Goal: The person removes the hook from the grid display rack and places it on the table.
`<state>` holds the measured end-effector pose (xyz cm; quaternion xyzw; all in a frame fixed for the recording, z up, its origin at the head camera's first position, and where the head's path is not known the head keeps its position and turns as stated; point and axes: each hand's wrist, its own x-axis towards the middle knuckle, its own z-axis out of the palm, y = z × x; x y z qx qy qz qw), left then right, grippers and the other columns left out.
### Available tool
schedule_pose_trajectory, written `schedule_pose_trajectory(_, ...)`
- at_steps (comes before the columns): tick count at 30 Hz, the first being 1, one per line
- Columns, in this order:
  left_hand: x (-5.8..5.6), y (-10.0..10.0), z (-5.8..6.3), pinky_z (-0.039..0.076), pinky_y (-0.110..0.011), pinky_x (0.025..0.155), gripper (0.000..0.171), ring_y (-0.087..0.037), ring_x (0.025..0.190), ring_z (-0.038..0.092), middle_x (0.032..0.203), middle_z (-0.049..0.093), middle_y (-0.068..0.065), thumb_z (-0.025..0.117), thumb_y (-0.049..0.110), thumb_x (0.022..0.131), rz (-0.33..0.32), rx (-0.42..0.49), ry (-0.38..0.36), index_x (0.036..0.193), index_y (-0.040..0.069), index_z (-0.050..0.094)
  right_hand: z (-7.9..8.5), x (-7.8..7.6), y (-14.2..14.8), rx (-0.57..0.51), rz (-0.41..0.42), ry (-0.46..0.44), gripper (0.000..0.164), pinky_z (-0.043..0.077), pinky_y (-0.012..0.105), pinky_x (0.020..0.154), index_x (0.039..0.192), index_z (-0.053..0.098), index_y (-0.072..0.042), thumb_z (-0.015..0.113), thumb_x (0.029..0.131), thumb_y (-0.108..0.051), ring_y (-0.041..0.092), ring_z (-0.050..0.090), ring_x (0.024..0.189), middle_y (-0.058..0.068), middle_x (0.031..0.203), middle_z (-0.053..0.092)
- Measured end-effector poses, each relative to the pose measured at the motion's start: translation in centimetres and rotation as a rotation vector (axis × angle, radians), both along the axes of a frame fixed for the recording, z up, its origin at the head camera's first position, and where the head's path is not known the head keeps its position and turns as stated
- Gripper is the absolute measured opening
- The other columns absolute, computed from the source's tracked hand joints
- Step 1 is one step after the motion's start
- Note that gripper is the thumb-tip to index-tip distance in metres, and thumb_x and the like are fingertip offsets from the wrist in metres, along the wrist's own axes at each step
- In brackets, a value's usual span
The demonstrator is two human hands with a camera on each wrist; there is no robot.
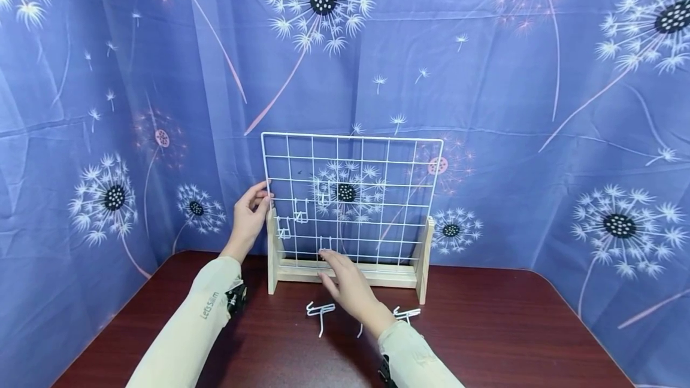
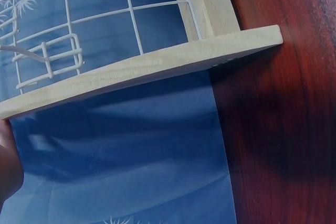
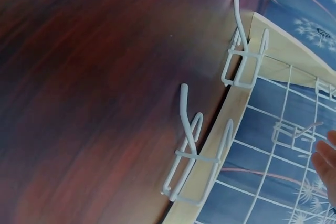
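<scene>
The left hand [image 1: 248, 219] has its fingers pinching the wire grid [image 1: 361, 202] by its edge, while just beyond the right hand's [image 1: 347, 285] loosely extended fingers, perhaps touching them, hangs a white hook [image 3: 298, 134] that a careless nudge could unseat.

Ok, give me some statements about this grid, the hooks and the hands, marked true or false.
1. The left hand is at the left edge of the grid. True.
2. The grid lies flat on the table. False: it stands up in a wooden stand.
3. Loose hooks lie on the table. True.
4. The right hand is behind the grid. False: the right hand is in front.
5. Mounted hooks hang on the left half of the grid. True.
6. The curtain is plain. False: the curtain has dandelion prints.
</scene>
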<state>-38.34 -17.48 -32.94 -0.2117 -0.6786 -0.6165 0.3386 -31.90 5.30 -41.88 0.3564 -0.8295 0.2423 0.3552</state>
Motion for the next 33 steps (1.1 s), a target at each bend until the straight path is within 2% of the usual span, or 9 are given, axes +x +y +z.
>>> schedule_pose_trajectory(5,0.0,0.0,-0.1,0.045,-0.016,0.062,0.034,-0.046,0.084,0.050,0.092,0.054,-0.031,0.051,-0.006,0.085,-0.004,0.003,-0.015,0.118,-0.005,0.052,-0.4,-0.6,-0.1,0.000,-0.031,-0.029,0.043,0.038,0.035,0.094,0.120,0.051,0.000,0.062,0.082,-0.018,0.025,0.050,0.110,0.012,0.120,0.054)
schedule_pose_trajectory(12,0.0,0.0,-0.1,0.046,-0.017,0.062,0.033,-0.047,0.082,0.050,0.091,0.054,-0.032,0.051,-0.007,0.085,-0.002,0.001,0.011,0.117,-0.006,0.053,-0.4,-1.0,-0.4,-0.021,-0.036,-0.096,0.042,0.038,0.038,0.095,0.120,0.052,0.000,0.060,0.084,-0.018,0.026,0.050,0.110,0.013,0.121,0.053)
schedule_pose_trajectory(16,0.0,-0.1,-0.1,0.046,-0.017,0.063,0.033,-0.048,0.082,0.050,0.091,0.054,-0.033,0.051,-0.007,0.085,-0.006,-0.001,0.020,0.117,-0.006,0.052,-0.7,-1.5,-0.6,0.004,-0.061,-0.123,0.041,0.037,0.036,0.096,0.120,0.052,-0.001,0.059,0.085,-0.020,0.025,0.049,0.112,0.013,0.120,0.054)
schedule_pose_trajectory(26,0.0,0.0,0.0,0.045,-0.016,0.061,0.033,-0.048,0.082,0.049,0.091,0.054,-0.033,0.051,-0.008,0.084,-0.004,0.006,0.018,0.117,-0.007,0.052,-1.1,-2.1,-1.2,0.030,-0.115,-0.154,0.038,0.038,0.039,0.094,0.120,0.053,-0.001,0.054,0.088,-0.022,0.027,0.050,0.110,0.016,0.119,0.054)
schedule_pose_trajectory(33,-0.1,0.0,-0.1,0.044,-0.015,0.062,0.033,-0.048,0.082,0.050,0.092,0.054,-0.032,0.050,-0.007,0.085,-0.006,-0.002,0.023,0.117,-0.005,0.053,-1.4,-2.5,-1.4,0.043,-0.142,-0.124,0.033,0.040,0.038,0.093,0.116,0.056,-0.001,0.053,0.088,-0.018,0.028,0.053,0.106,0.017,0.115,0.056)
